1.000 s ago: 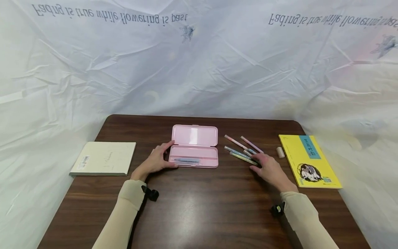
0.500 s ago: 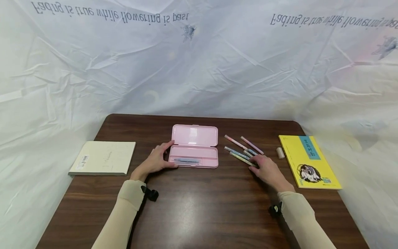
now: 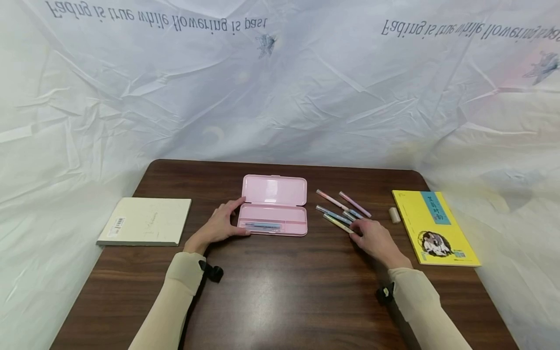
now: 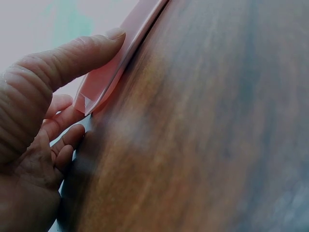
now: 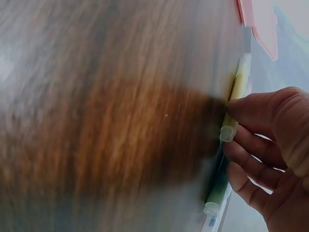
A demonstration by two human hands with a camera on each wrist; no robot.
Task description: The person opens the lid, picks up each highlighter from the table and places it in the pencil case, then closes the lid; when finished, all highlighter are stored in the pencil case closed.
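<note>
An open pink pencil case (image 3: 262, 212) lies in the middle of the table in the head view, its lid folded back. Several slim bluish sticks (image 3: 264, 225) rest in its front compartment. My left hand (image 3: 218, 227) holds the case's left end, with the thumb (image 4: 91, 53) on the front edge. To the right, my right hand (image 3: 377, 240) pinches a yellow pen (image 3: 336, 222) near its right end, between thumb and fingertips. Beside it lie a blue pen (image 3: 330, 212), an orange-pink pen (image 3: 330, 199) and a purple pen (image 3: 353, 203). A green pen (image 5: 218, 191) shows below the fingers in the right wrist view.
A white eraser (image 3: 394, 215) lies right of the pens, next to a yellow book (image 3: 433, 214). At the left edge sits a cream-covered book (image 3: 146, 221). A pale printed curtain (image 3: 280, 97) hangs behind the dark wooden table (image 3: 267, 291).
The right hand has shifted slightly left and toward the near side, and its fingers have closed on the yellow pen's end. The left hand and pencil case have stayed put.
</note>
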